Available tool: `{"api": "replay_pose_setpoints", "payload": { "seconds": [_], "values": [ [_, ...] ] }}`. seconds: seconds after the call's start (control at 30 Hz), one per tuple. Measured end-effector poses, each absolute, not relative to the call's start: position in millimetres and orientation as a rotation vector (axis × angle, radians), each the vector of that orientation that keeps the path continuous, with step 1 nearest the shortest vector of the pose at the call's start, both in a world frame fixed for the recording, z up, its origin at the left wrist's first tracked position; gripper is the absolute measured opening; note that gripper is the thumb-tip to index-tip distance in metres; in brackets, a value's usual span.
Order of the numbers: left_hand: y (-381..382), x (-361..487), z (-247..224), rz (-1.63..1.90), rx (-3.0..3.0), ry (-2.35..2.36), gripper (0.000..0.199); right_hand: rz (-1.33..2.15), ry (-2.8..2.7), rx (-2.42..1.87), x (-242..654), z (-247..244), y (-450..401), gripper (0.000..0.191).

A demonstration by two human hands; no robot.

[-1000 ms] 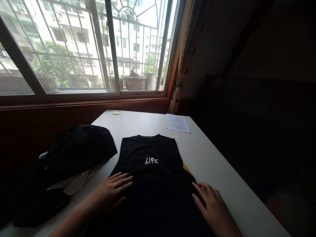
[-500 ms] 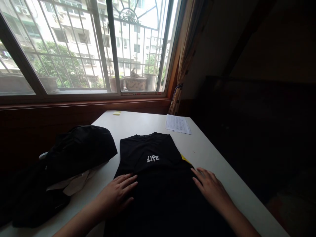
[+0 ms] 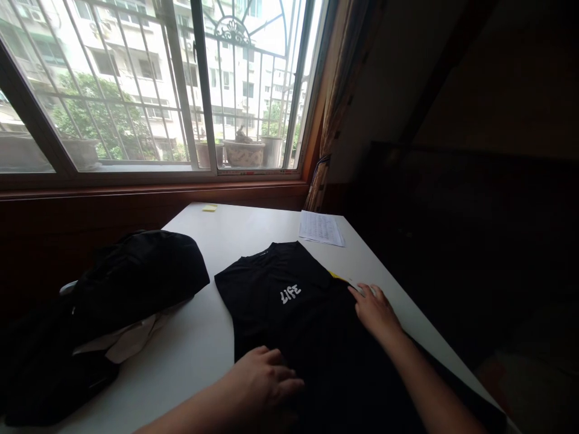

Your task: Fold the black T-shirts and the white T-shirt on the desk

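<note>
Window (image 3: 204, 90) light crosses a white table (image 3: 244, 223). Leftmost slumps a dark cloth heap (image 3: 149, 271); then the left hand (image 3: 265, 386), loosely curled over the black shirt (image 3: 325, 337) lying skewed on the table; then the right hand (image 3: 377, 310) at its edge. Whether either grips, I cannot tell. Uneven pulling could crease it.

On my feed, daylight pours in through the window (image 3: 253, 90), where glare bleaches the pale building (image 3: 174, 72) outside nearly white. Below the window, the white table (image 3: 253, 223) is brightest at the end nearest the glass and greys away from it. Farther from the window, I lose the folds of the black shirt (image 3: 266, 325) in shadow, though its white lettering (image 3: 290, 293) reads clearly. The left hand (image 3: 262, 389) is dim, its fingers soft. Right of the window, everything sinks towards black, and my wide lens makes the window's uprights lean.
</note>
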State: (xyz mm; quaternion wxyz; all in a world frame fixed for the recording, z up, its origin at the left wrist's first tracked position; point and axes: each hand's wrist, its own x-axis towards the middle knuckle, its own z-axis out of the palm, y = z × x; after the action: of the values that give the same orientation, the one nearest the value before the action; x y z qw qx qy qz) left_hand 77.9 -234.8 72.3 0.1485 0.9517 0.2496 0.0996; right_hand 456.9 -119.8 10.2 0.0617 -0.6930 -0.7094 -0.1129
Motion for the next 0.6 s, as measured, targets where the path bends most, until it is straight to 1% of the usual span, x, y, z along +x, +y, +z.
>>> {"api": "replay_pose_setpoints", "payload": {
  "seconds": [0.07, 0.17, 0.2, 0.3, 0.37, 0.47, 0.6],
  "values": [
    [-209, 69, 82, 0.487, 2.72, 0.794, 0.036, -0.365, -2.143, -2.084, 444, 10, -128, 0.052],
    [-153, 46, 81, 0.641, 2.742, 0.98, 0.034, -0.352, -2.146, -2.054, 423, 11, -151, 0.047],
    [-134, 37, 76, 0.641, 2.747, 1.063, 0.034, -0.33, -2.145, -2.053, 417, 11, -161, 0.047],
    [-83, 13, 54, 0.47, 2.688, 1.419, 0.036, -0.278, -2.142, -2.088, 405, 11, -197, 0.047],
    [-61, 1, 38, 0.437, 2.643, 1.53, 0.036, -0.276, -2.13, -2.11, 406, 9, -222, 0.046],
    [-47, -11, 21, 0.422, 2.593, 1.621, 0.039, -0.303, -2.081, -2.099, 421, 5, -255, 0.045],
    [-50, -22, 6, 0.416, 2.556, 1.694, 0.044, -0.319, -2.026, -2.057, 457, 2, -278, 0.044]
  ]
}}
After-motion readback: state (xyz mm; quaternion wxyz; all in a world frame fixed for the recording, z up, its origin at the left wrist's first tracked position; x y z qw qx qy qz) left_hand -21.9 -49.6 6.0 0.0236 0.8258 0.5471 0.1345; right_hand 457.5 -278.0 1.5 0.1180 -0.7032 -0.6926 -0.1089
